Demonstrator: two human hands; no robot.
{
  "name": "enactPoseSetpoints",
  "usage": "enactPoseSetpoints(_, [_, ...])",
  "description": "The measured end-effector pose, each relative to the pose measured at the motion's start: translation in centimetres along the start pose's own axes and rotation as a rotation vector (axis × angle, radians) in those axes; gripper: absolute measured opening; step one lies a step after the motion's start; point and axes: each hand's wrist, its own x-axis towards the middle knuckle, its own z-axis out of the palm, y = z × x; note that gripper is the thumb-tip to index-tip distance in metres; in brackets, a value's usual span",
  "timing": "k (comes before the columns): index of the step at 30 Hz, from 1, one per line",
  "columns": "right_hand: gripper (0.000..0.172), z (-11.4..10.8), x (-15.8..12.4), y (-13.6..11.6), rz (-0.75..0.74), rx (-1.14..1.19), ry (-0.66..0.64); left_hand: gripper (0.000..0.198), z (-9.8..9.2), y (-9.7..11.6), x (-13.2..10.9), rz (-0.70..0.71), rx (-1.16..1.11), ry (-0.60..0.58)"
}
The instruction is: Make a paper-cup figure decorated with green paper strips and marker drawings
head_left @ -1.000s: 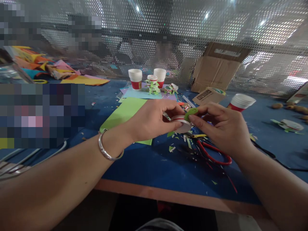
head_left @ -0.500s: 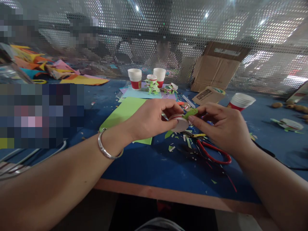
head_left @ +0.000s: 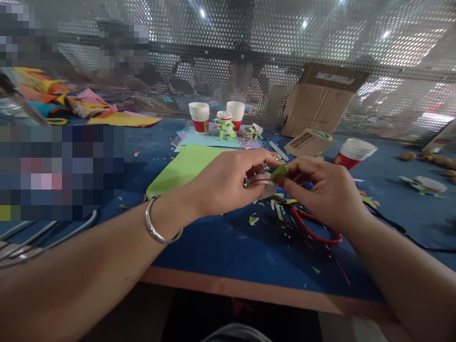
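My left hand [head_left: 233, 183], with a silver bangle at the wrist, grips a small white paper cup base [head_left: 261, 179] with a red line round it. Thumb and fingers of my right hand [head_left: 318, 190] pinch a green paper piece [head_left: 280, 173] against the cup's right edge. Whether the two are joined there cannot be seen. Beneath the hands lie red-handled scissors [head_left: 317, 232] and paper scraps [head_left: 278, 211]. A light green sheet [head_left: 178, 168] is partly behind my left wrist. Finished-looking paper turtles [head_left: 225, 130] stand farther back.
Stacked paper cups [head_left: 199, 116] stand at the back, and another stack [head_left: 354, 152] leans at right. A lone paper turtle [head_left: 425, 184] sits at far right. Cardboard [head_left: 317, 104] rests against the perforated metal screen [head_left: 213, 42]. Coloured paper [head_left: 121, 118] lies at back left; a black cable [head_left: 395, 223] runs right.
The cup base has turned in my left hand, showing more of its red-lined side. The green piece has tilted and moved slightly left and down with my right fingers.
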Motion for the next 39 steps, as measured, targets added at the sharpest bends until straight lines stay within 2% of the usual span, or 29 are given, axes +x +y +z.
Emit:
enactPoseSetpoints(6, [0.01,0.1,0.0,0.1,0.032,0.025,0.074,0.035,0.1,-1.0,0.3,-0.081,-0.087,0.039])
enactPoseSetpoints(11, [0.016,0.1,0.0,0.3,0.076,0.04,0.115,0.034,0.1,-2.3,0.9,-0.261,-0.416,0.149])
enactPoseSetpoints(14, [0.02,0.2,0.0,0.4,0.106,0.051,0.071,0.04,0.2,-2.3,1.1,-0.375,-0.606,0.225])
enactPoseSetpoints(19, [0.023,0.6,-0.1,0.1,0.167,0.138,-0.07,0.04,0.3,-1.7,1.4,-0.451,-0.786,0.331])
enactPoseSetpoints(24, [0.021,0.8,-0.1,-0.1,0.178,0.197,-0.073,0.048,0.6,-1.5,1.3,-0.455,-0.82,0.395])
enactPoseSetpoints(29, [0.024,0.8,0.0,-0.2,0.173,0.216,-0.074,0.055,1.1,-1.3,1.2,-0.477,-0.823,0.354])
enactPoseSetpoints(34, [0.025,0.9,-0.1,0.0,0.203,0.237,-0.083,0.054,0.9,-1.2,1.3,-0.454,-0.82,0.445])
enactPoseSetpoints(39, [0.025,0.9,0.0,0.0,0.207,0.248,-0.093,0.057,1.1,-0.9,1.3,-0.515,-0.841,0.391])
